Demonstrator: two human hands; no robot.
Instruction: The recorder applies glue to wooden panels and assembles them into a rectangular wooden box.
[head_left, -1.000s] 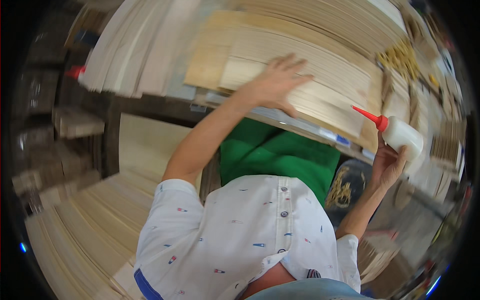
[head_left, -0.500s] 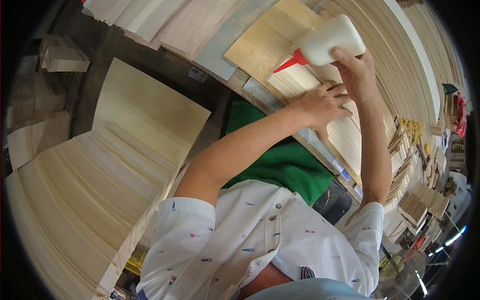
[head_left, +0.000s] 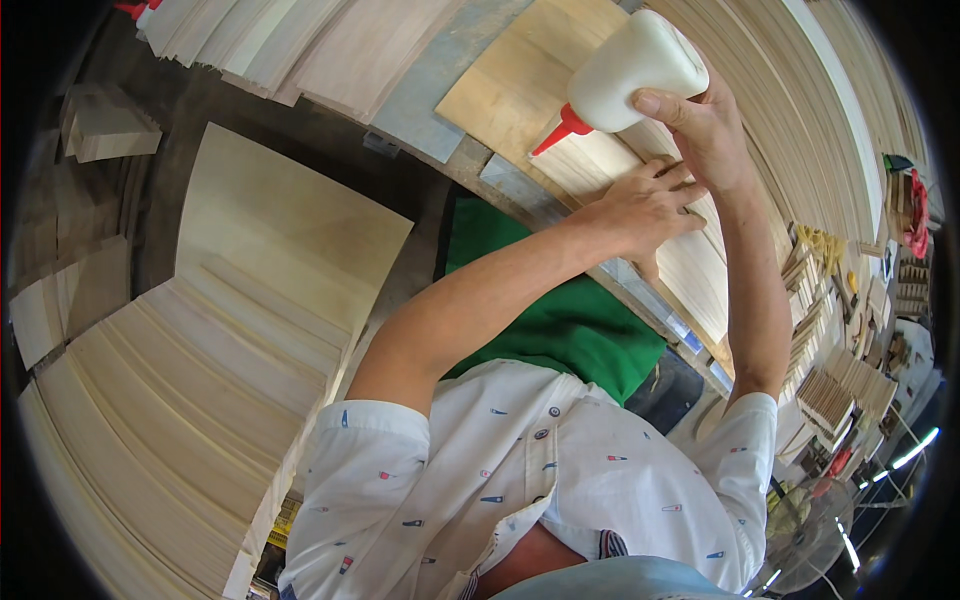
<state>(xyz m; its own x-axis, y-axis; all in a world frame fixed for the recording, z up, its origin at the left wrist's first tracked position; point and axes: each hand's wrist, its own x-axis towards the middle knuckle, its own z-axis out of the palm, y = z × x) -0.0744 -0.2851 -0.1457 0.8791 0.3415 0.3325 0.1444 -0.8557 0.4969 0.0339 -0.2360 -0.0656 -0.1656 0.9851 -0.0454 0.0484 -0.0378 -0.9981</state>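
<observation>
In my right hand [head_left: 695, 125] is a white squeeze bottle [head_left: 640, 72], its fingers wrapped round the far side and the thumb on the near side. The bottle is tilted, with its red pointed nozzle [head_left: 565, 130] aimed down and left at one end of a pale wooden board [head_left: 690, 275]. Whether the tip touches the wood I cannot tell. My left hand [head_left: 650, 215] lies on the board with its fingers spread, just below the bottle, pressing on the surface. A flat yellowish wood sheet [head_left: 510, 75] lies beyond the board.
Long stacks of thin wood strips [head_left: 800, 110] stand at the far right, with more panels [head_left: 380, 50] at the far left. A big pile of boards [head_left: 190, 370] fills the left side. Green cloth [head_left: 560, 330] hangs at the bench edge. A fan [head_left: 805, 530] stands lower right.
My right hand has brought the bottle slightly left and lower, and the nozzle points more steeply down. My left hand stays on the board. The whole view has shifted a little.
</observation>
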